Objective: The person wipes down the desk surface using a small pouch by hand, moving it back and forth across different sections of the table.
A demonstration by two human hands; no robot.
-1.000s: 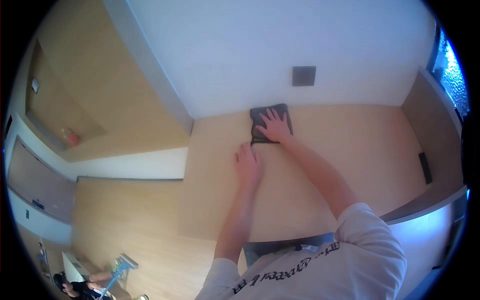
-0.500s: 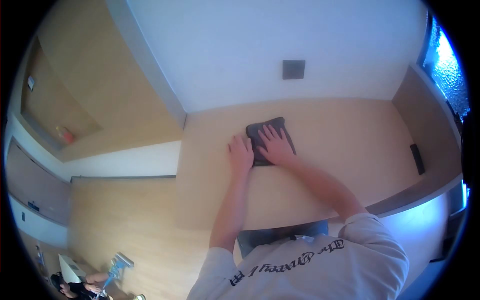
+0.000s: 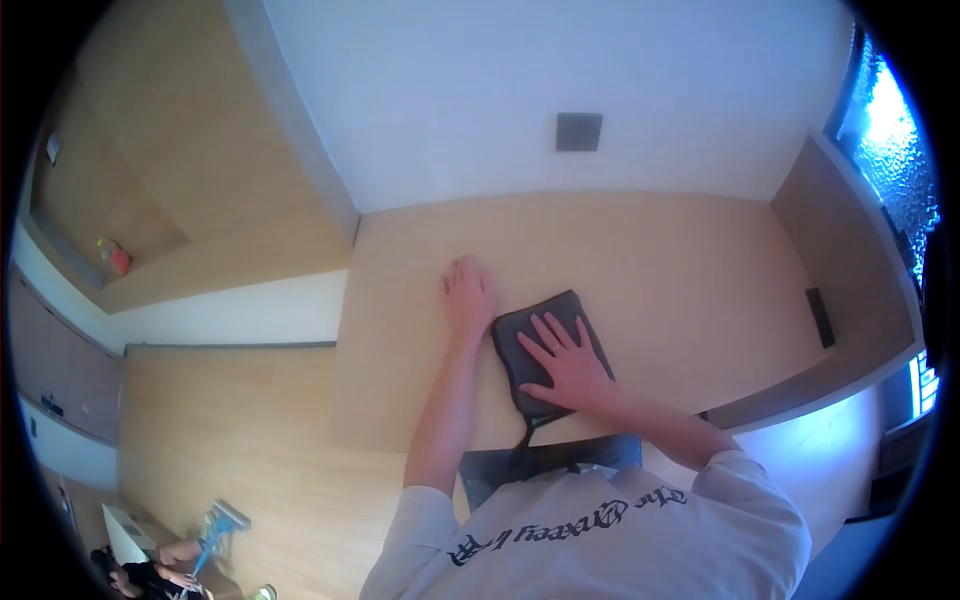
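Note:
A flat dark grey pouch (image 3: 523, 340) with a black edge lies on the wooden desk (image 3: 680, 270), close to its front side. From its near corner a short black strap hangs toward the desk edge. My right hand (image 3: 570, 365) rests flat on top of the pouch, fingers spread, with a ring on one finger. Beyond the pouch and to its left, my left hand (image 3: 467, 295) lies on the bare desk surface, its fingers slightly bent and apart, holding nothing.
A dark stool or chair seat (image 3: 490, 475) is partly under the desk's front edge. A raised side panel (image 3: 850, 250) with a black bar (image 3: 820, 317) bounds the right. On the floor at lower left, a person (image 3: 150, 580) sits near a blue floor-cleaning tool (image 3: 215, 530).
The pouch has moved nearer to me under my right hand and now lies smoother, its strap showing. My left hand has come away from the pouch's side onto the desk.

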